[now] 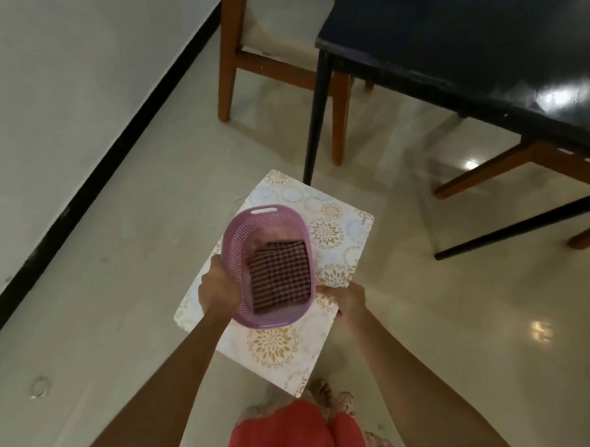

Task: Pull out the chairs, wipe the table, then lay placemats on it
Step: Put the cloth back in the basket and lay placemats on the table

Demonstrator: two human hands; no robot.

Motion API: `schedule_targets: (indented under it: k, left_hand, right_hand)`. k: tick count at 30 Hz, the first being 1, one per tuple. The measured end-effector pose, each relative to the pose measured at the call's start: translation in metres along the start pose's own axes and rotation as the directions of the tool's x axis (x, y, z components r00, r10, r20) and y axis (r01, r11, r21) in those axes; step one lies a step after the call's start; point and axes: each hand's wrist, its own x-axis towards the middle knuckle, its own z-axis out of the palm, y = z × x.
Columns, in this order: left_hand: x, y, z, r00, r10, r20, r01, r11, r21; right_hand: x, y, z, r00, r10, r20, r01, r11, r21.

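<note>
The placemats (330, 235) I carry flat, above the floor just short of the black table (483, 55). They look thin, stiff and slick, so I judge the edges the place to hold. On them sits a light purple basket (248, 234) with a folded checked cloth (279, 277), soft. My left hand (218, 287) grips the basket's rim; my right hand (346, 299) pinches the mats' edge.

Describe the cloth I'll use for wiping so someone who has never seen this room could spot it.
Start at the floral placemat carried flat in front of the person, short of the black table. On it sits a purple plastic basket; the checked cloth lies folded inside. It is the only dark, woven-check item there.
</note>
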Motion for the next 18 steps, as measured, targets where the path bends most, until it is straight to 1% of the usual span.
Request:
schedule_targets:
  k: [2,4,6,8,9,10,12,13,15,18]
  left_hand:
    - [-0.005,-0.007,-0.002,0.999,-0.04,-0.01,0.039,0.998,-0.046]
    - [-0.011,-0.012,-0.006,0.999,-0.049,-0.013,0.048,0.996,-0.077]
    - [-0.019,-0.013,-0.01,0.999,-0.051,-0.019,0.049,0.995,-0.089]
    - [-0.025,-0.014,-0.014,0.998,-0.054,-0.028,0.051,0.994,-0.098]
    - [-0.028,-0.015,-0.015,0.998,-0.056,-0.03,0.052,0.993,-0.107]
    - [-0.031,-0.015,-0.017,0.998,-0.058,-0.029,0.054,0.991,-0.12]
    - [-0.036,-0.016,-0.021,0.998,-0.063,-0.019,0.06,0.988,-0.14]
    - [-0.038,-0.016,-0.024,0.998,-0.057,-0.012,0.055,0.989,-0.139]
    - [-0.04,-0.013,-0.029,1.0,-0.03,0.005,0.03,0.992,-0.119]
    - [-0.039,-0.005,-0.033,1.0,0.007,0.02,-0.005,0.994,-0.106]
  right_hand:
    - [-0.01,0.001,0.001,0.998,0.027,0.063,-0.03,0.999,0.043]
    - [-0.017,0.004,0.0,0.996,0.043,0.078,-0.048,0.997,0.068]
    - [-0.025,0.008,0.002,0.996,-0.003,0.09,-0.007,0.994,0.11]
    - [-0.032,0.013,0.006,0.992,-0.09,0.088,0.075,0.984,0.162]
    - [-0.037,0.014,0.008,0.988,-0.137,0.066,0.126,0.982,0.143]
    - [-0.042,0.013,0.01,0.981,-0.189,0.032,0.186,0.978,0.091]
    - [-0.055,0.007,0.009,0.949,-0.312,-0.038,0.309,0.948,-0.073]
    - [-0.061,0.003,0.006,0.92,-0.387,-0.066,0.37,0.91,-0.185]
    - [-0.077,-0.009,-0.002,0.844,-0.529,-0.083,0.459,0.794,-0.399]
    - [-0.105,-0.034,-0.013,0.752,-0.651,-0.099,0.489,0.654,-0.578]
